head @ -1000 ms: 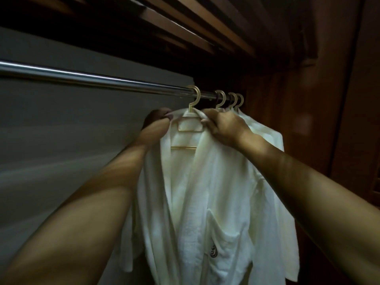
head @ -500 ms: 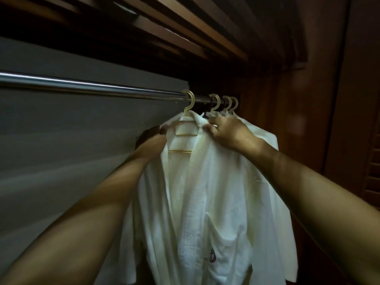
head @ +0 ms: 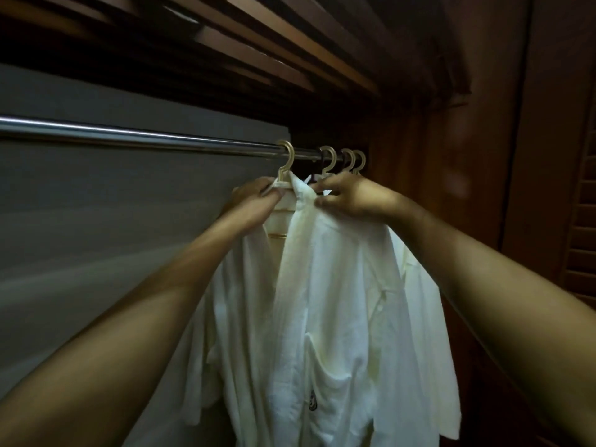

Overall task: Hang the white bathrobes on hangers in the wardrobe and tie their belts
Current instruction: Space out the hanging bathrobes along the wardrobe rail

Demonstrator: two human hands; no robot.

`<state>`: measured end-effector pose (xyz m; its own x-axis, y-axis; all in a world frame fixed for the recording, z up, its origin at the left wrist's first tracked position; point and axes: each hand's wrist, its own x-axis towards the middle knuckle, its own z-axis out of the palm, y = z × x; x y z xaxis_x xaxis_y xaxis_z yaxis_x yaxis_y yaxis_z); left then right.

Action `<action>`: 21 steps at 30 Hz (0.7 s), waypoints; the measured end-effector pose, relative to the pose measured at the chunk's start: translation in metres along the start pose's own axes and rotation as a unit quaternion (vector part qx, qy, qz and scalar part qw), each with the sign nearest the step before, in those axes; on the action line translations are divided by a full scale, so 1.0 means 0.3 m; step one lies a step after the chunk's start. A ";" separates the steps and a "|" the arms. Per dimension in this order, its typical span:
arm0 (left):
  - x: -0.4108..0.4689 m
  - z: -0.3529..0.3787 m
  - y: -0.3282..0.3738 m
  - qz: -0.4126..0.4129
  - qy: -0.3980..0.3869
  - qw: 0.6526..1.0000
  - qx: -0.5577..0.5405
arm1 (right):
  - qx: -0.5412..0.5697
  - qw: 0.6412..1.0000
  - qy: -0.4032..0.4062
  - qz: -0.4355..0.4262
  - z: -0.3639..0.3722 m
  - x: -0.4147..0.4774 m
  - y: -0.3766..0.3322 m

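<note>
A white bathrobe (head: 325,301) with a chest pocket and a dark emblem hangs from a pale gold hanger (head: 285,166) hooked over the steel rail (head: 135,138). My left hand (head: 254,198) pinches the robe's left collar just below the hook. My right hand (head: 348,195) grips the right collar at the neck. The two front edges overlap closely under my hands. No belt shows in the frame. More white robes (head: 422,285) hang behind it on three further gold hooks (head: 345,159) to the right.
The rail's left stretch carries nothing, with a grey back panel (head: 113,221) behind it. Dark wooden slats (head: 274,50) run overhead. A brown wooden side wall and a louvred door (head: 580,237) close in on the right.
Both hands have drawn closer together at the collar, pulling the robe's front edges over the hanger's bar, which showed more before. The view has tilted slightly upward.
</note>
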<state>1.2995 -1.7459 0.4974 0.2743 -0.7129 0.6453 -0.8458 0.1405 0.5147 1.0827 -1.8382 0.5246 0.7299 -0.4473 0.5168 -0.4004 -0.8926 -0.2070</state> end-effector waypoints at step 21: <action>0.048 0.181 0.211 -0.164 0.212 0.963 0.015 | 0.075 0.994 0.064 0.057 0.007 0.085 0.228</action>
<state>1.2252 -1.7846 0.5087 0.6861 -0.3697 0.6266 -0.6926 -0.0685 0.7180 1.0751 -1.9109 0.5219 0.6047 -0.5433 0.5824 -0.3822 -0.8395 -0.3863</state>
